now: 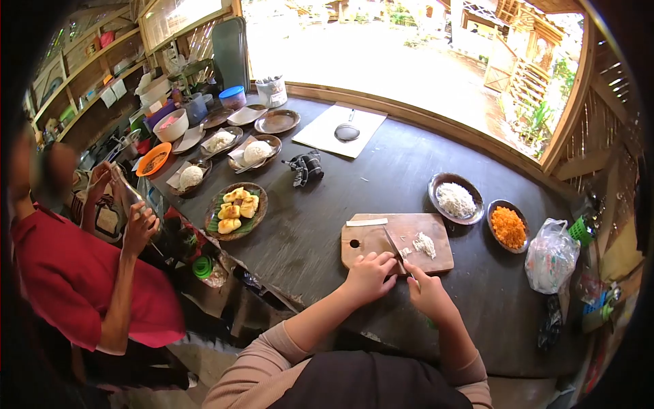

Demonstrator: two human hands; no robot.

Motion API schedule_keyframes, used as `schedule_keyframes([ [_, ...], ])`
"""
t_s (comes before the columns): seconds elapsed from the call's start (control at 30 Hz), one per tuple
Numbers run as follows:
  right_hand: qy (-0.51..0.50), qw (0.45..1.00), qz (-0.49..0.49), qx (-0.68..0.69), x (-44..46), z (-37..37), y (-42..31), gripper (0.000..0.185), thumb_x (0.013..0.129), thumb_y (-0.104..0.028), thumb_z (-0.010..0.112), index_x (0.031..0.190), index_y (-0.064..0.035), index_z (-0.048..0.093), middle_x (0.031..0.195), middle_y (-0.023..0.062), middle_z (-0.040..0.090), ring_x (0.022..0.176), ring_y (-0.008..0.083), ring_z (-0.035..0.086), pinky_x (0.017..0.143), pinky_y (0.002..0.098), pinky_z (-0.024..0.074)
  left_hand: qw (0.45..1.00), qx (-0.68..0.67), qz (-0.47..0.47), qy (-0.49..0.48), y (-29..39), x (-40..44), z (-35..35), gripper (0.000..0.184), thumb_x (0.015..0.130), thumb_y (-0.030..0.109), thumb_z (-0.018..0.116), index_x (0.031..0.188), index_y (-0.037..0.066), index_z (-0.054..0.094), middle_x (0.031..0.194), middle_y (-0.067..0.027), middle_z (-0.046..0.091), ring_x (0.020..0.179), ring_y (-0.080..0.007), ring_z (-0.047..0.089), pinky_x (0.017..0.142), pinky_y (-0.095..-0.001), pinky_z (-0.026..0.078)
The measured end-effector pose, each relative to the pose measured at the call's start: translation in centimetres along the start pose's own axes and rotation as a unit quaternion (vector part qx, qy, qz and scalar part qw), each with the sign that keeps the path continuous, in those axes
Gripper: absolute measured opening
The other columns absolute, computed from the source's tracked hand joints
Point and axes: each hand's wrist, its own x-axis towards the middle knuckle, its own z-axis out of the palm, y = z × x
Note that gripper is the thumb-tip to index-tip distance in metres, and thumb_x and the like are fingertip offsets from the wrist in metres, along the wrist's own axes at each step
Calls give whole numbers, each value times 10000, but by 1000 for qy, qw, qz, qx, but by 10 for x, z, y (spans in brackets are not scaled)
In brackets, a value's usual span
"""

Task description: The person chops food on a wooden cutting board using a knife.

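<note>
A wooden cutting board [436, 235] lies on the dark table. My right hand [429, 290] is closed around the handle of a knife [392, 240], its blade pointing away over the board. Against the board's front edge, my left hand [370, 276] has its fingers bent together beside the blade; what they hold, if anything, is hidden. Chopped white pieces [424, 245] lie right of the knife, and a pale strip [366, 222] rests near the back edge. Behind the board stands a bowl of white shreds [456, 200], with a bowl of orange shreds [508, 228] to its right.
A plate of yellow pieces [238, 208] stands left, with rice plates [257, 151] behind. A strainer [347, 131] rests on white paper [315, 129]. A plastic bag [552, 255] sits at right. At far left, a person in red [88, 273] holds something clear.
</note>
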Motion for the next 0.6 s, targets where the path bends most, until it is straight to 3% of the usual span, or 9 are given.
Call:
schedule_keyframes([
  [0.2, 0, 1000, 0, 6, -2, 0, 6, 375, 934, -69, 556, 1307, -41, 570, 869, 343, 632, 862, 495, 642, 719, 487, 523, 1000, 4, -9, -2, 1, -1, 6, 407, 857, 363, 642, 1162, 94, 656, 1245, -50, 616, 1028, -239, 602, 829, -448, 461],
  [0.27, 24, 999, -21, -6, 1, 7, 9, 373, 939, -54, 558, 1310, -25, 575, 865, 306, 665, 767, 381, 710, 755, 411, 532, 1000, 13, -17, -4, 3, -2, 6, 423, 854, 367, 644, 1179, 96, 649, 1264, -50, 609, 1042, -241, 595, 851, -448, 451],
  [0.4, 53, 997, -60, 5, 3, 13, 27, 391, 967, -73, 550, 1356, -38, 549, 764, 226, 687, 656, 286, 694, 671, 383, 533, 1000, 14, -5, 16, 3, -2, 6, 400, 851, 332, 667, 1175, 98, 650, 1248, -48, 619, 1009, -250, 603, 859, -428, 449],
  [0.47, -1, 999, 14, 47, 2, 9, 27, 411, 992, -93, 539, 1402, -58, 518, 646, 105, 631, 543, 158, 608, 561, 330, 498, 1000, -11, 0, 25, 1, -3, 6, 397, 850, 322, 670, 1176, 97, 646, 1245, -46, 619, 1004, -249, 604, 859, -426, 444],
  [0.6, 12, 997, 34, 69, 0, 5, 27, 421, 1000, -98, 533, 1420, -82, 509, 594, 31, 546, 492, 89, 515, 496, 289, 450, 997, -74, -15, 35, 1, -3, 3, 338, 862, 286, 651, 1138, 94, 666, 1191, -47, 643, 1021, -240, 601, 847, -427, 447],
])
